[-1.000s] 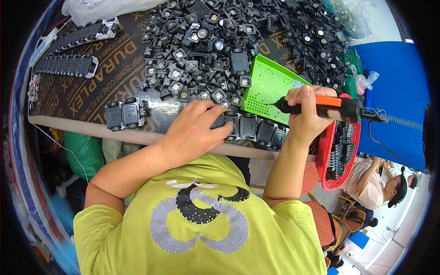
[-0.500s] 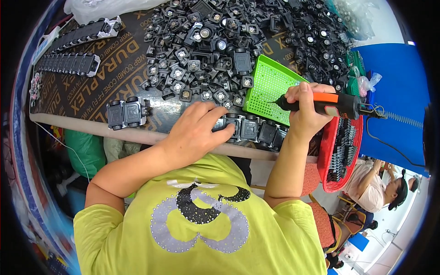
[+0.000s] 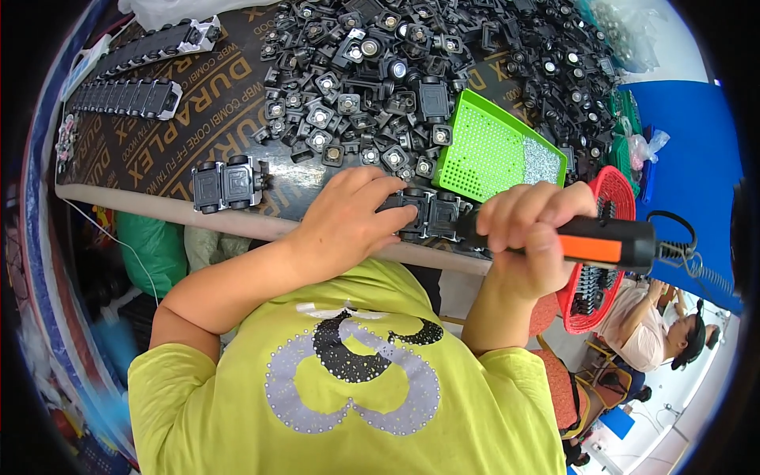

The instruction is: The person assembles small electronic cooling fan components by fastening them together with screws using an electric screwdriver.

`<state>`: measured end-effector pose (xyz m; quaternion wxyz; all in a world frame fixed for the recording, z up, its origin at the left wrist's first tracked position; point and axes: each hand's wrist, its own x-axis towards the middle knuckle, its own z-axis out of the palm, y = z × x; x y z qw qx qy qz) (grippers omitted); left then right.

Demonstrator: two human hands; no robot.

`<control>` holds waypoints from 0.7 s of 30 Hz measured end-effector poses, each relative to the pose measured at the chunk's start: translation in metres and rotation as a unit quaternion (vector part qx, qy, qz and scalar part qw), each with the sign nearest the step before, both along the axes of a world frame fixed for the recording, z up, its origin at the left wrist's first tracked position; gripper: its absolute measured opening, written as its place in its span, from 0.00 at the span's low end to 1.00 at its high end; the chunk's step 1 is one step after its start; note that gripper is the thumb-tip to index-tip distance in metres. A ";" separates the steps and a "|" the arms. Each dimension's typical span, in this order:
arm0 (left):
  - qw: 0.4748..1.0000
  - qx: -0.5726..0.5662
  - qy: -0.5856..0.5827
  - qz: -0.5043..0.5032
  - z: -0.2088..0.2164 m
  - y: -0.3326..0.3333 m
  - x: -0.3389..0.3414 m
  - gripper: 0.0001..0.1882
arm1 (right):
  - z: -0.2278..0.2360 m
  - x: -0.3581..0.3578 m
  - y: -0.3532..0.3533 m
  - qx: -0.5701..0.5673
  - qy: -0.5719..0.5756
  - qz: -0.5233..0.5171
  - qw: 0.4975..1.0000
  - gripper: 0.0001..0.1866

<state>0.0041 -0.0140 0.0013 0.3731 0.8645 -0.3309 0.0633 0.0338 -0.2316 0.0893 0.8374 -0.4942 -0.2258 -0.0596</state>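
Observation:
My right hand is wrapped round a black electric screwdriver with an orange panel. Its tip points left, at the right part of a row of black toy car chassis along the table's near edge; my fist partly hides the row, and I cannot tell whether the tip touches. At the row's left end, my left hand lies with its thumb and fingers closed on a chassis, covering part of it. Just beyond the row sits a green perforated tray, with small silver screws heaped at its right end.
A large pile of black parts fills the far side. Two chassis stand left of my hand, with longer chassis rows beyond. At right are a red basket of black parts, a coiled cord and a seated person.
My right hand has brought the screwdriver from over the green tray down and nearer, to the chassis row. The screws in the tray now show. My left hand stays on the row.

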 end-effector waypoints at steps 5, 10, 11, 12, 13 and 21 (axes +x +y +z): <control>1.000 -0.007 0.005 0.007 0.001 0.000 0.000 0.27 | -0.001 -0.009 0.015 -0.038 0.018 0.008 0.999 0.19; 1.000 -0.014 -0.002 0.008 0.002 -0.001 -0.001 0.25 | -0.005 -0.010 0.017 -0.064 0.013 0.010 0.998 0.20; 1.000 -0.014 -0.001 0.008 0.002 -0.001 -0.001 0.25 | -0.005 -0.011 0.017 -0.068 0.016 0.012 0.997 0.20; 1.000 -0.015 -0.001 0.009 0.002 -0.001 -0.001 0.25 | -0.004 -0.012 0.017 -0.072 0.020 0.013 0.997 0.20; 1.000 -0.015 -0.002 0.008 0.001 -0.001 -0.001 0.25 | -0.004 -0.013 0.018 -0.072 0.020 0.014 0.997 0.20; 1.000 -0.012 0.005 0.008 0.000 0.000 -0.001 0.27 | -0.003 -0.012 0.015 -0.071 0.010 -0.003 0.997 0.21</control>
